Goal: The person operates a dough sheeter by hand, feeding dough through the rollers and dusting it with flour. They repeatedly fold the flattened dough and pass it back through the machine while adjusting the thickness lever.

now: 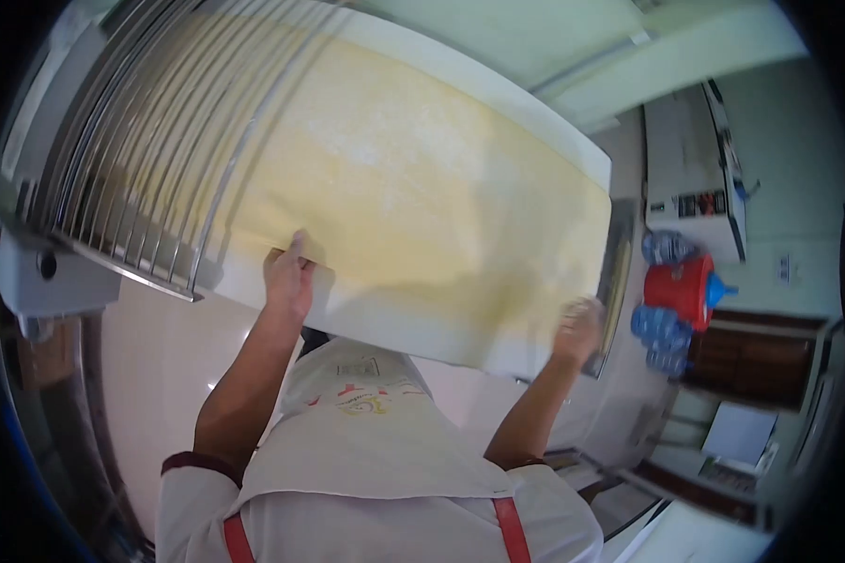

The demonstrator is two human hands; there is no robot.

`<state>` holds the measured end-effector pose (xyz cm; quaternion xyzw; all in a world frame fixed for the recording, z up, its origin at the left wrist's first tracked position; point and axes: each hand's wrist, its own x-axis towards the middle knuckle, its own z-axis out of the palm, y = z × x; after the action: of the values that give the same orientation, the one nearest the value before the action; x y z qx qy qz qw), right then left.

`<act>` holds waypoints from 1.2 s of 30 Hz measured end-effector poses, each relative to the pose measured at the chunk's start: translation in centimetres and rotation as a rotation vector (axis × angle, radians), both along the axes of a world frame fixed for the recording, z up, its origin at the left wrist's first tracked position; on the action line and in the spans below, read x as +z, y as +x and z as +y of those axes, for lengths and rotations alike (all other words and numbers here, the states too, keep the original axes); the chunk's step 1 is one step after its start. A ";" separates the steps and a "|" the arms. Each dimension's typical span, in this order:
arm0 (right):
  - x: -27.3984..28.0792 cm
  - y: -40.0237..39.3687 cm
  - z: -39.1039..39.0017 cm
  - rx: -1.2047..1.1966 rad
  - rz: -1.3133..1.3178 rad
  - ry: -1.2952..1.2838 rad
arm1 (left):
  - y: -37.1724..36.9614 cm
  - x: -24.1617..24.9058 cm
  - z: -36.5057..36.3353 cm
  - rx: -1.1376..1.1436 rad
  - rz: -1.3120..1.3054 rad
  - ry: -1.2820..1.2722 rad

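Note:
A wide, thin yellow sheet [413, 178], like rolled dough with pale floury patches, lies across a white surface [385, 342]. My left hand [289, 281] is at the sheet's near edge, left of the middle, its fingers closed on a slightly lifted bit of that edge. My right hand [580, 330] is over the near right corner of the sheet. Motion blurs its fingers, and whether it touches the sheet is unclear. A guard of curved metal bars [150, 159] stands over the sheet's left part.
A grey-white machine housing [52, 277] is at the left, beside the bar guard. Beyond the surface's right end are a metal edge [614, 291], a red container [676, 291], large blue bottles [662, 338] and a white cabinet [690, 169]. My apron [366, 432] is close to the near edge.

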<state>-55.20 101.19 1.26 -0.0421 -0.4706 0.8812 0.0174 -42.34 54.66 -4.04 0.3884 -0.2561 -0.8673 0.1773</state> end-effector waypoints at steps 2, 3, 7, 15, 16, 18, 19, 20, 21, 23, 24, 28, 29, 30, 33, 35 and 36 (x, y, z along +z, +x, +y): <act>1.7 -4.4 -2.0 -0.345 -0.094 0.027 | -0.2 1.2 0.4 0.047 0.005 0.017; -1.5 -5.8 -4.0 -0.273 -0.097 0.236 | -0.2 1.8 0.5 0.074 0.004 0.025; -8.1 -8.4 -18.0 0.323 0.247 1.241 | -0.2 2.8 -0.8 0.202 -0.079 -0.013; -4.7 -26.7 -39.9 0.435 1.177 1.767 | -1.9 3.7 1.1 0.317 -0.222 -0.072; -5.5 -30.0 -41.3 0.617 1.050 1.585 | -2.2 3.9 1.6 0.326 -0.237 -0.059; -4.7 -36.6 -43.1 1.104 0.464 1.360 | -3.0 4.4 2.5 0.336 -0.251 -0.022; -1.4 -36.5 -43.0 1.417 0.224 1.178 | -3.2 4.4 3.0 0.345 -0.248 -0.020; -0.6 -37.0 -42.1 1.496 0.208 1.131 | -3.4 4.2 3.7 0.344 -0.273 -0.019; -1.0 -37.3 -41.4 1.694 0.118 0.965 | -3.6 4.0 4.4 0.341 -0.291 -0.027; -0.7 -36.4 -41.4 1.770 0.218 0.940 | -4.3 3.4 5.3 0.351 -0.333 -0.070; -0.2 -36.2 -41.4 1.803 0.258 0.930 | -4.1 3.4 5.2 0.360 -0.364 -0.111; 2.1 -37.9 -44.4 1.676 0.181 0.668 | -2.1 5.0 -1.0 0.438 -0.346 -0.229; -0.3 -38.5 -45.5 1.632 0.183 0.718 | -1.9 4.7 -2.7 0.465 -0.286 -0.214; -1.8 -38.8 -45.9 1.587 0.185 0.767 | -1.8 4.5 -3.7 0.490 -0.225 -0.200; -0.8 -37.1 -43.2 1.549 0.245 0.895 | -2.3 2.3 -3.9 0.516 -0.206 -0.177; -1.1 -37.3 -39.7 1.648 0.210 0.880 | -2.8 2.8 -0.9 0.424 -0.382 -0.164; -1.5 -37.9 -38.3 1.739 0.140 0.913 | -3.0 2.5 1.6 0.326 -0.435 -0.175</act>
<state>-93.15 62.87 -0.25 0.3820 -0.6306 0.3209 -0.5945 -45.36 56.23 -1.50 0.5848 -0.2961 -0.6980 0.2882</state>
